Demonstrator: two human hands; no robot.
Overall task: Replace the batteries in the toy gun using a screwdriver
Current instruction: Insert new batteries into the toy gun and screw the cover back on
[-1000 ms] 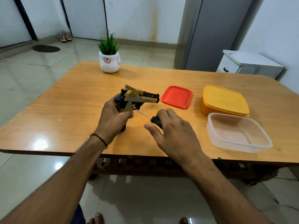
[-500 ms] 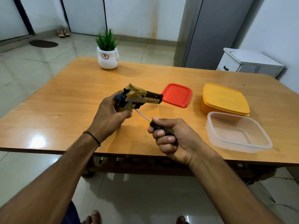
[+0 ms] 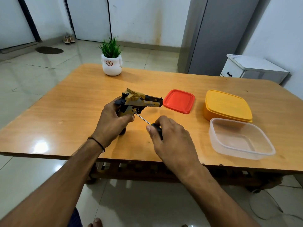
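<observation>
The gun [image 3: 139, 102] looks like hard moulded plastic: light, stiff, and smooth enough to twist in the palm when a tool pushes on it. The grip is the sensible place to hold it, since that braces the body against the push and leaves the screw uncovered. The left hand [image 3: 113, 123] holds it just so. Its fingers [image 3: 128, 119] are clamped round the grip, with the barrel pointing right toward the red lid [image 3: 178, 101]. The gun sits over the middle of the worktop [image 3: 65, 112]. Its dark butt shows below the hand, but I cannot tell whether it touches the wood.

The screwdriver [image 3: 142, 119] is thin and rigid, and its tip would probably slip out of a small screw head if tilted. The right hand [image 3: 172, 138] pinches the black handle, fingers [image 3: 149, 128] closed on it. The shaft runs up and left, with its tip against the gun's body just above the left thumb. The gun lies to the far left of the right hand's fingers, apart from them, joined only by the shaft.
</observation>
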